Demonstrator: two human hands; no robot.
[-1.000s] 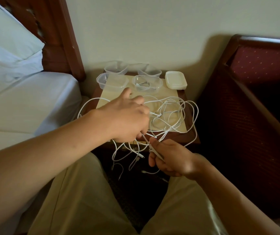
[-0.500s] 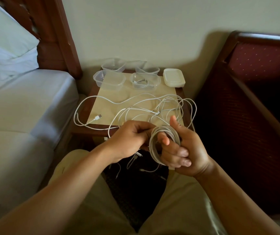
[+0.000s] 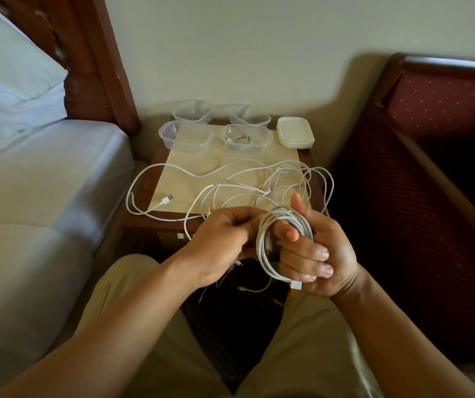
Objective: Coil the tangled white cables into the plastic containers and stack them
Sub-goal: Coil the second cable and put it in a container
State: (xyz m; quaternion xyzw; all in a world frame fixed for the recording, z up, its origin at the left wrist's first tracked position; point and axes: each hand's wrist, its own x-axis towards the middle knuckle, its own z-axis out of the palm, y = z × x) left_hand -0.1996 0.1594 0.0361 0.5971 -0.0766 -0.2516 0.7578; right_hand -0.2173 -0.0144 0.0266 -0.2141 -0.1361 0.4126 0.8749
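A coil of white cable [image 3: 265,248] is wound around the fingers of my right hand [image 3: 321,254], just in front of the nightstand. My left hand [image 3: 224,239] pinches the cable at the coil's left side. A tangle of white cables [image 3: 230,188] lies spread over the nightstand's cream top [image 3: 190,156], one USB plug [image 3: 166,200] near its left edge, some ends dangling off the front. Several clear plastic containers stand at the back: the front left one [image 3: 186,136] is empty, the front right one [image 3: 246,138] holds a coiled cable. A stack of white lids [image 3: 295,135] sits at the back right.
A bed with white sheets [image 3: 38,179] and a pillow [image 3: 9,81] is on the left, its dark wood headboard [image 3: 98,61] beside the nightstand. A dark red upholstered bed frame [image 3: 431,168] stands on the right. My knees in beige trousers fill the foreground.
One second ago both hands pulled at the tangle over the nightstand. Since then they drew back toward me and a coil formed around my right hand's fingers. The last half second shows little movement.
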